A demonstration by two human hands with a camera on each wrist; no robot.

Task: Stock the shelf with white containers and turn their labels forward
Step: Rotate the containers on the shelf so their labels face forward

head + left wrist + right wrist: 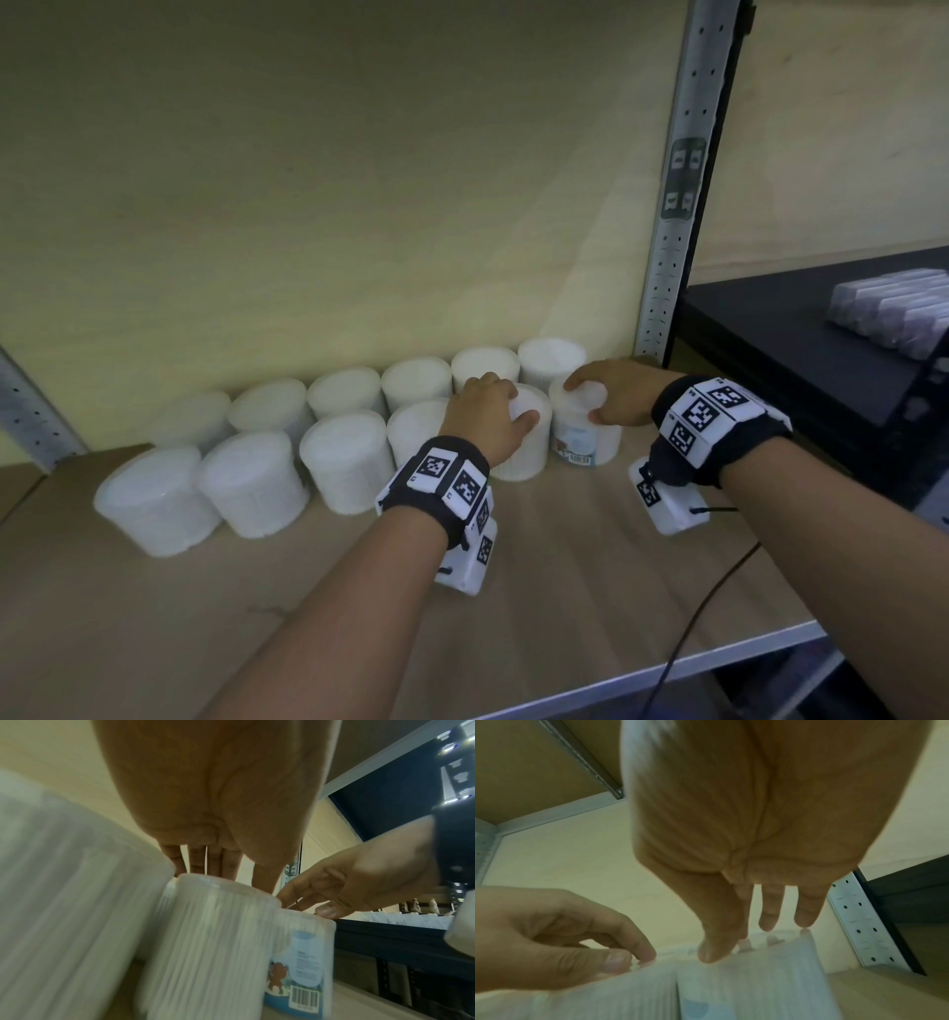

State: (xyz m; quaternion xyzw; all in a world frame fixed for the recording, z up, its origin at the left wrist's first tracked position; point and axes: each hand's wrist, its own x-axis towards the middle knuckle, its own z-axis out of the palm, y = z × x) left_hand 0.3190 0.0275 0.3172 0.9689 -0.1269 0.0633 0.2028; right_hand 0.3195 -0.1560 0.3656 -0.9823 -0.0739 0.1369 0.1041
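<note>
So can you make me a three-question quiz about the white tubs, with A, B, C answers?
1. Where is the container with the blue label?
A. right end of the front row
B. left end of the back row
C. on the black shelf

2. How many containers does the back row show?
A. two
B. six
C. ten

3. What is the left hand doing?
A. hanging idle
B. holding the top of a container
C. pulling the cable

Answers: 1 A, the head view shows it under the right hand; 2 B, six lids line the back wall; 3 B, its fingers curl over the plain container.
</note>
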